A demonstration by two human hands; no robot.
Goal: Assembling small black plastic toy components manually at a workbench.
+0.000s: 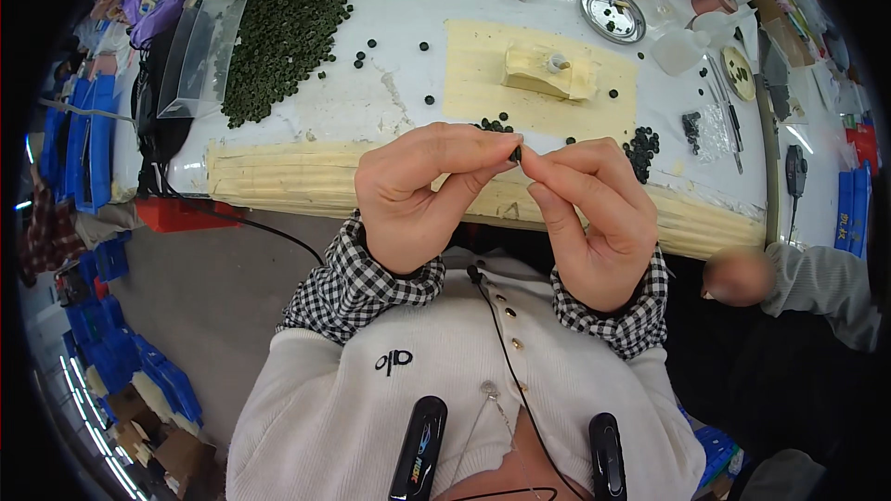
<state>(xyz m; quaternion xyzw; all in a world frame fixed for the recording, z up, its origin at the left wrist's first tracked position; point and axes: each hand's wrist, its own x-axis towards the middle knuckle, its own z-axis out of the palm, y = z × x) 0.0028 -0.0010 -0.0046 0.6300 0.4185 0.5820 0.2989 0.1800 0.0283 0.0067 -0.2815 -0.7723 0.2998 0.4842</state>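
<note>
My left hand [418, 186] is closed, pinching a small black round part [516, 156] between thumb and index finger. My right hand [599, 227] meets it from the other side, its fingers bent and a fingertip pressed against the same part. Its thumb tip sits a little lower, apart from the part. Both hands are raised over the table's near edge. Just beyond them lie a few loose black parts [492, 123], and a small pile of black parts [641, 150] is beside my right hand. Farther off, a cream-coloured block [548, 72] with a white peg stands on a yellowish sheet [473, 51].
At the far left, a large heap of dark green-black parts [288, 32] lies by a clear bin [209, 56]. A round metal dish [613, 14], tweezers [729, 116] and a bag of parts [713, 134] are on the right. Another person's hand [740, 276] is at the lower right.
</note>
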